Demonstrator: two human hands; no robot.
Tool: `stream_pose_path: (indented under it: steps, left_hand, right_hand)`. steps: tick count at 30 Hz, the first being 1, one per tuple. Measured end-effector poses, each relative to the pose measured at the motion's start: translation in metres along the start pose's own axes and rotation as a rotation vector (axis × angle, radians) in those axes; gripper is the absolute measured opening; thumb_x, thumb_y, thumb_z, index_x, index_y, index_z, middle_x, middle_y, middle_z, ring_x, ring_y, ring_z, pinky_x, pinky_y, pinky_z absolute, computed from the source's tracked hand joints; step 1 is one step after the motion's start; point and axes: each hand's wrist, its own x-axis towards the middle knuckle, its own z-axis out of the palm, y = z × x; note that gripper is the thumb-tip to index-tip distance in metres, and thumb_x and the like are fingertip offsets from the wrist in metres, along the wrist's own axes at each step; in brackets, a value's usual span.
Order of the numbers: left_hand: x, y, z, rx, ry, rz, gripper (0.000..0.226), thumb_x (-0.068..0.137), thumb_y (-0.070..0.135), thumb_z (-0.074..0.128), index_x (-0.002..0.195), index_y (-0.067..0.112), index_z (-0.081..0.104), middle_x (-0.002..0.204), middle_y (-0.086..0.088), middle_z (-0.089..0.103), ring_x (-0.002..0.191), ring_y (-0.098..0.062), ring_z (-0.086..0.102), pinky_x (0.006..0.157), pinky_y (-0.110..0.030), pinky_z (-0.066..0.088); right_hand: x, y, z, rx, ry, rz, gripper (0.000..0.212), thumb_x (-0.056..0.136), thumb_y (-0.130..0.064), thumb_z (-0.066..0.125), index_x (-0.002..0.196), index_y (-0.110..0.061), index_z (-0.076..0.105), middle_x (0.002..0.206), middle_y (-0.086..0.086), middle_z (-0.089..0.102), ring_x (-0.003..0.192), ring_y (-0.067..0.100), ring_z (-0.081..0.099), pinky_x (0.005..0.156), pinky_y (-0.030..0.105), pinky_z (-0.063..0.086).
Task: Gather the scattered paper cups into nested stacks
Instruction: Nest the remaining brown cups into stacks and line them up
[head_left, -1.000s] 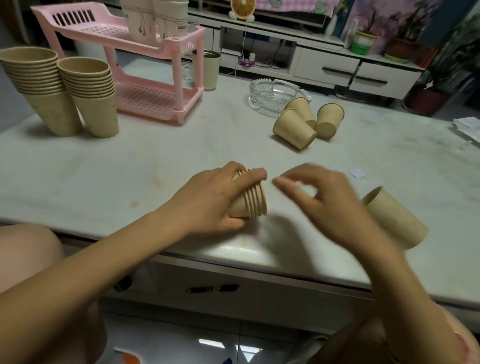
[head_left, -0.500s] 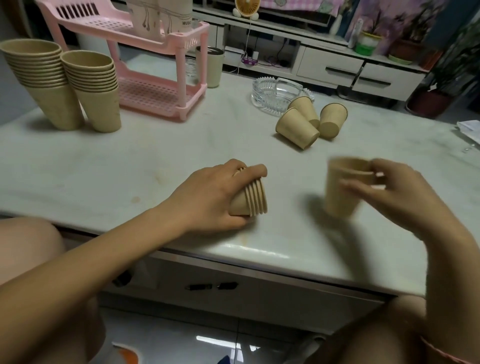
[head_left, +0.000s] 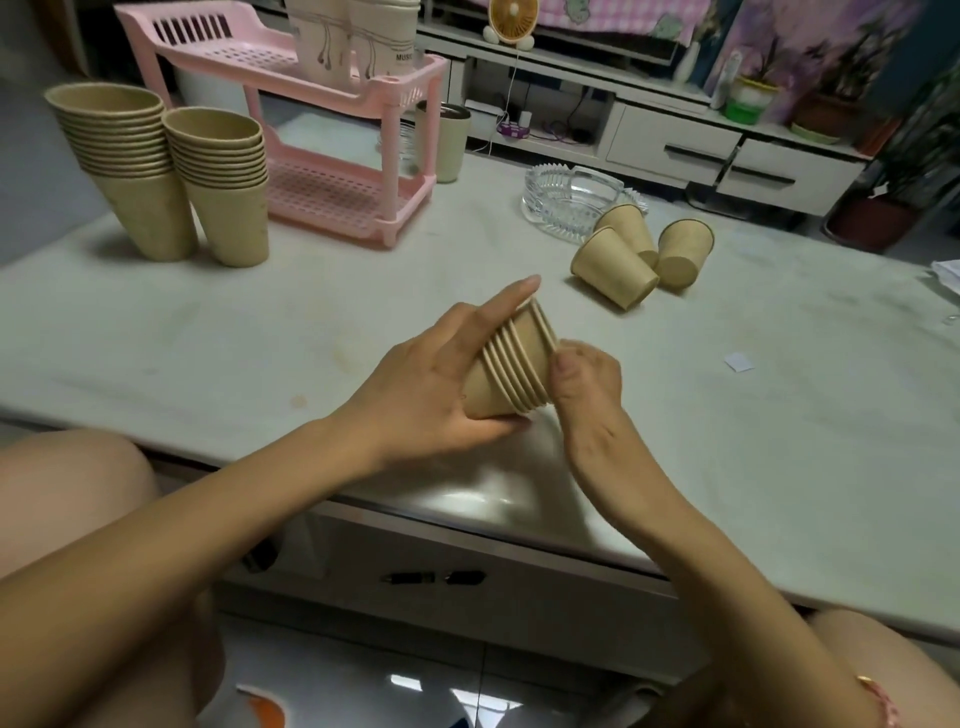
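Left grip (head_left: 436, 384) wrapped around tilted nested cup stack (head_left: 511, 369), right grip (head_left: 589, 382) pressed against its rims, fingers curled

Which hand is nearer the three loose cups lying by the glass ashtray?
Right. The right hand sits at the held stack's rim, just below and left of the three loose cups; the left hand grips the stack farther left.

Tan paper cups (head_left: 511, 364); pale grey marble-patterned tabletop (head_left: 208, 332); pink perforated plastic rack (head_left: 332, 192); clear ribbed glass ashtray (head_left: 566, 200); white drawer cabinet (head_left: 675, 150).
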Motion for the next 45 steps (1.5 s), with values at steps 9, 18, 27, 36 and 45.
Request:
stream_pose_path:
  steps: [9,18,27,36,45]
  left_hand:
    - [0.011,-0.015,-0.015,0.108,-0.029,-0.064,0.078,0.068,0.052,0.063,0.131,0.045,0.018,0.121,-0.001,0.046,0.100,-0.024,0.056,0.080,-0.032,0.044]
    - [0.028,-0.037,-0.026,0.193,-0.035,-0.154,0.086,0.073,0.043,0.071,0.141,0.037,0.019,0.127,-0.002,0.044,0.110,-0.025,0.051,0.089,-0.034,0.042]
    - [0.031,-0.045,-0.031,0.197,-0.017,-0.147,0.086,0.073,0.043,0.071,0.141,0.037,0.019,0.127,0.000,0.044,0.108,-0.024,0.052,0.088,-0.033,0.043]
    - [0.030,-0.043,-0.027,0.066,0.084,-0.188,0.090,0.070,0.045,0.072,0.140,0.038,0.017,0.132,0.004,0.040,0.114,-0.016,0.048,0.092,-0.030,0.041]
    - [0.032,-0.039,-0.021,0.055,0.075,-0.174,0.104,0.069,0.040,0.072,0.136,0.055,-0.006,0.125,0.005,0.043,0.102,-0.014,0.051,0.081,-0.023,0.039]
  right_hand:
    - [0.061,0.007,-0.030,0.096,0.189,-0.022,0.027,0.091,-0.048,0.040,0.084,-0.025,0.050,0.104,0.009,0.058,0.104,0.027,0.055,0.098,0.044,0.044]
    - [0.175,0.039,-0.078,-0.940,0.129,0.053,0.074,0.082,-0.038,0.063,0.143,-0.025,0.023,0.150,0.020,0.019,0.133,0.039,0.028,0.099,0.048,0.035]
    - [0.201,0.054,-0.067,-1.182,0.116,-0.051,0.032,0.080,-0.021,0.060,0.108,-0.008,0.049,0.118,0.025,0.047,0.102,0.041,0.045,0.085,0.047,0.040]
    - [0.128,-0.014,-0.055,-0.087,0.241,-0.228,0.025,0.094,-0.030,0.047,0.089,-0.007,0.057,0.092,0.012,0.058,0.088,0.023,0.055,0.076,0.037,0.046]
    - [0.081,-0.008,0.012,-0.029,-0.145,-0.143,0.052,0.087,-0.042,0.028,0.094,0.001,0.055,0.098,0.015,0.056,0.088,0.013,0.049,0.075,0.004,0.034]
